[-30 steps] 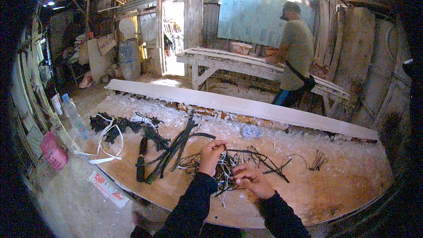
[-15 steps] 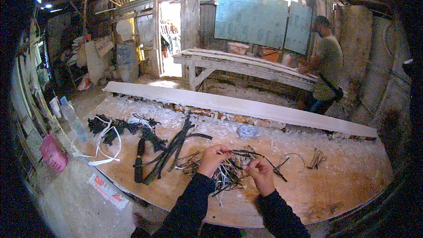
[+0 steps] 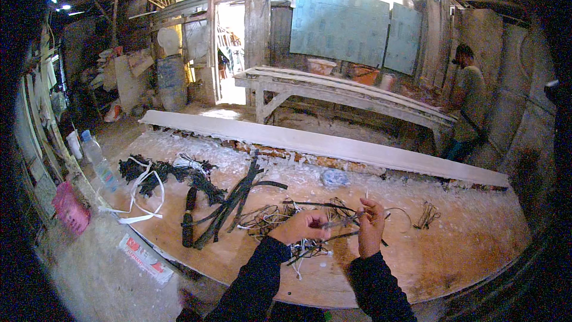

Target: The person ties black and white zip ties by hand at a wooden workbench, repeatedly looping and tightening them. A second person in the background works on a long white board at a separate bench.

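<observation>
Hands apart over a wooden tabletop (image 3: pixel 441 262), a thin dark strand (image 3: pixel 344 222) between them.
On my feed the brown wood is smooth on the near side and crusted with rough white lumps toward a long, flat-faced pale bar (image 3: pixel 328 143), ragged underneath; my sleeves cover part of the near edge. Flat black strips (image 3: pixel 238 200) cross in a loose heap left of a wiry tangle (image 3: pixel 262 217) of dark and white strands, its middle hidden by my left hand (image 3: pixel 301 227). That hand's fingers are closed on the thin strand; it reaches the fingertips of my raised right hand (image 3: pixel 370 226), though I cannot tell whether they pinch it. Beyond lies a crumpled clear wad (image 3: pixel 335 177), its material hard to make out.
</observation>
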`<action>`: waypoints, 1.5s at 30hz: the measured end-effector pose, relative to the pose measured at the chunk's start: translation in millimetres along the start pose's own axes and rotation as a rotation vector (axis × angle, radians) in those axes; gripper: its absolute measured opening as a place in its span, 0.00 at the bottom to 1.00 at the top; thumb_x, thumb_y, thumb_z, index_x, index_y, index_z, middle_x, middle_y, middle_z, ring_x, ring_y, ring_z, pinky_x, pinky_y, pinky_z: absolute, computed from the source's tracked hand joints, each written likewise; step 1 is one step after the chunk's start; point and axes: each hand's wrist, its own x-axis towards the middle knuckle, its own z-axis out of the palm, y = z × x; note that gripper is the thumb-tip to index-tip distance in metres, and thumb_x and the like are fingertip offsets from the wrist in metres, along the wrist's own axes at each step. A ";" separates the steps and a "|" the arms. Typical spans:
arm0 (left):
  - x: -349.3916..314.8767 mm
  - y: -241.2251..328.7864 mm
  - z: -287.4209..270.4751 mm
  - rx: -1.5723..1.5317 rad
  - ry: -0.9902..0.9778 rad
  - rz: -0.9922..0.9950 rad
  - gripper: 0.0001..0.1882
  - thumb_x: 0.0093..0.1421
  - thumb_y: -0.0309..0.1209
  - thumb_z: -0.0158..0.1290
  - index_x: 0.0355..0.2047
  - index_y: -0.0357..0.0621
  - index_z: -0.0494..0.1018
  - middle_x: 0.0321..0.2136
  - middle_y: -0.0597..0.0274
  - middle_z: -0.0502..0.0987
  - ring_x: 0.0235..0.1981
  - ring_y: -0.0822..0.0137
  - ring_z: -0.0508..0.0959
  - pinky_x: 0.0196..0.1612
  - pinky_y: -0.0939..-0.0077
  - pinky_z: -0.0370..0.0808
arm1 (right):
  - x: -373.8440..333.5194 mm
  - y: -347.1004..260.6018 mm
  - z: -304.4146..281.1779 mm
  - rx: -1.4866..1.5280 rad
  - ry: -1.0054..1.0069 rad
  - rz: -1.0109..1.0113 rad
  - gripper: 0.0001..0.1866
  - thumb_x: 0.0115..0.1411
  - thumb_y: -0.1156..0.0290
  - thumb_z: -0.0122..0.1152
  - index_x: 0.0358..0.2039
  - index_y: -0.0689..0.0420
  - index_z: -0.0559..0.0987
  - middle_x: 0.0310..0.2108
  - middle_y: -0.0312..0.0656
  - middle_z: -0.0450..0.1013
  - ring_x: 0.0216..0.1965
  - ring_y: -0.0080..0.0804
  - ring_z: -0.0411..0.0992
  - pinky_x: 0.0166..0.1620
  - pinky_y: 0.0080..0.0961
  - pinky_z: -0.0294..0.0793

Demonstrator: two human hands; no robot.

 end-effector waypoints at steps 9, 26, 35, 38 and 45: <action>5.9 -7.0 -16.2 0.064 0.894 0.106 0.06 0.45 0.23 0.55 0.24 0.42 0.70 0.21 0.70 0.70 0.24 0.79 0.68 0.27 0.86 0.64 | -15.0 -7.2 6.9 0.041 -0.411 0.075 0.02 0.48 0.77 0.59 0.25 0.58 0.77 0.38 0.42 0.68 0.38 0.28 0.67 0.42 0.23 0.66; 8.1 -9.9 -15.6 0.208 0.696 0.020 0.05 0.45 0.18 0.52 0.24 0.39 0.72 0.22 0.67 0.73 0.25 0.77 0.71 0.30 0.84 0.68 | -24.3 -37.8 8.7 0.135 -0.626 0.162 0.05 0.44 0.80 0.61 0.19 0.57 0.73 0.25 0.36 0.70 0.36 0.26 0.67 0.40 0.23 0.66; 1.6 3.0 1.6 0.251 -0.083 -0.108 0.09 0.47 0.31 0.58 0.23 0.39 0.72 0.19 0.70 0.71 0.23 0.78 0.68 0.28 0.82 0.65 | -3.4 -15.3 -1.4 -0.098 -0.139 -0.041 0.10 0.45 0.81 0.58 0.20 0.55 0.66 0.23 0.33 0.66 0.29 0.22 0.66 0.36 0.21 0.65; 1.2 3.0 5.9 0.154 -0.258 -0.077 0.11 0.49 0.33 0.58 0.23 0.39 0.71 0.18 0.73 0.68 0.21 0.80 0.66 0.26 0.84 0.63 | 1.5 -11.3 -5.4 -0.255 -0.040 -0.150 0.08 0.47 0.79 0.57 0.22 0.56 0.66 0.24 0.32 0.66 0.30 0.22 0.65 0.37 0.20 0.64; 0.3 -1.3 -1.4 0.125 0.210 -0.038 0.08 0.49 0.31 0.55 0.26 0.40 0.70 0.21 0.70 0.69 0.24 0.77 0.67 0.29 0.82 0.65 | 0.8 -11.0 -1.2 -0.084 -0.091 -0.051 0.04 0.48 0.76 0.58 0.26 0.58 0.72 0.26 0.34 0.68 0.30 0.24 0.66 0.37 0.21 0.64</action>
